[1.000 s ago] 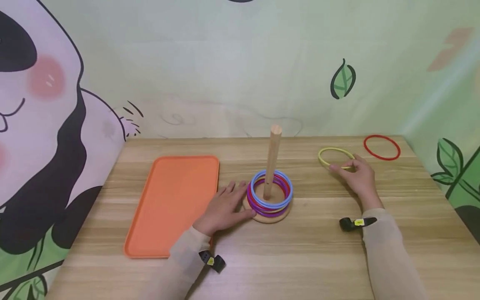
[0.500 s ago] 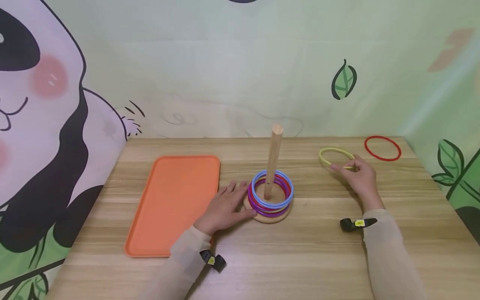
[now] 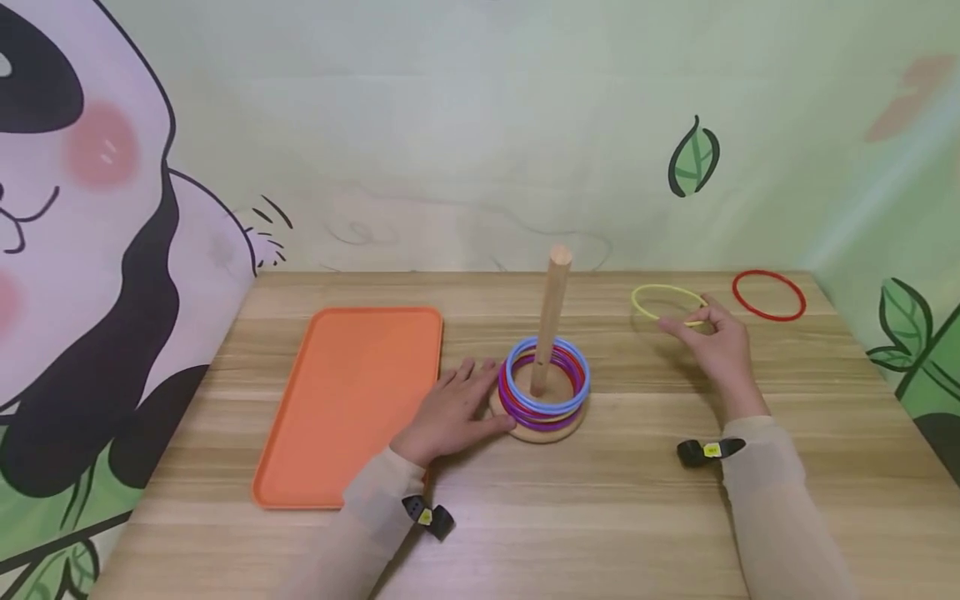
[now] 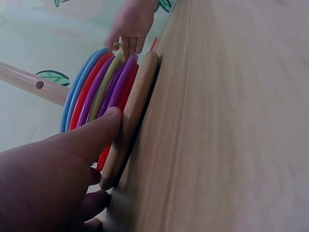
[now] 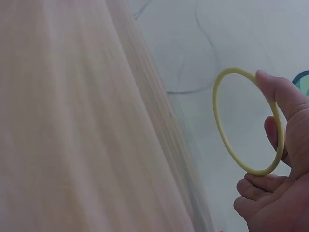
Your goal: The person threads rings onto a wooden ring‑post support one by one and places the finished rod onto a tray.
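My right hand [image 3: 722, 348] pinches a thin yellow ring [image 5: 218, 113] by its near right edge, thumb on one side and fingers on the other. In the head view the ring is raised a little over the table, with a faint shadow below it. My left hand [image 3: 450, 412] lies with extended fingers against the left side of a wooden ring stand. Its thumb [image 4: 104, 128] touches the lowest rings, right at the round base [image 4: 137, 92]. Blue, red, purple and yellow rings [image 3: 551, 408] are stacked round the stand's upright wooden peg [image 3: 553, 308].
A red ring [image 3: 768, 317] lies at the back right of the table, beyond my right hand. The orange tray [image 3: 352, 400] sits left of the stand, partly under my left forearm. A painted wall [image 3: 450, 150] rises behind the wood-grain table [image 3: 600, 517].
My right hand has lifted the yellow ring slightly off the table. The left hand stays at the stand, and the head view has shifted a little.
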`<action>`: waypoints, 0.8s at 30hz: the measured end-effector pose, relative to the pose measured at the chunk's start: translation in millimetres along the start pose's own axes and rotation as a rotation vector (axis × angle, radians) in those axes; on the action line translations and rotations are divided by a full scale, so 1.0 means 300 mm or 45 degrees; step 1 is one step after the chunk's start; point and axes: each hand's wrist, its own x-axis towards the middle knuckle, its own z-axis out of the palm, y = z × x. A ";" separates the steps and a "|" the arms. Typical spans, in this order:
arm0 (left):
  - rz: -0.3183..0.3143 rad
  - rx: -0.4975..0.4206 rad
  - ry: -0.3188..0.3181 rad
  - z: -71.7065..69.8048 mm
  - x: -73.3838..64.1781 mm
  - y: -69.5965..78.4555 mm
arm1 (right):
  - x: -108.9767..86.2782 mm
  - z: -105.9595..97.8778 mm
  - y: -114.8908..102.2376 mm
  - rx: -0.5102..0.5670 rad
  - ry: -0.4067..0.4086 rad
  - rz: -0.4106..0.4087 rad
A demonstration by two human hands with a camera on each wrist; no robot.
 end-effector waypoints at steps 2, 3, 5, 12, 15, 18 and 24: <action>0.002 -0.003 0.003 -0.005 0.000 0.004 | 0.004 0.000 -0.007 0.016 0.001 -0.003; 0.002 -0.005 0.007 -0.007 -0.001 0.004 | 0.005 0.000 -0.012 0.024 0.001 -0.008; 0.006 -0.006 0.012 -0.008 0.000 0.004 | 0.007 0.000 -0.025 0.048 -0.004 -0.028; 0.011 0.008 0.006 -0.003 0.000 0.004 | -0.003 -0.023 -0.107 0.084 -0.025 -0.087; 0.013 0.005 0.008 -0.003 -0.001 0.007 | -0.004 -0.036 -0.143 0.096 -0.021 -0.151; 0.008 0.001 0.012 -0.004 0.000 0.012 | -0.003 -0.045 -0.178 0.120 -0.026 -0.227; 0.007 0.011 0.019 -0.003 -0.003 0.010 | -0.033 -0.051 -0.258 0.153 -0.023 -0.314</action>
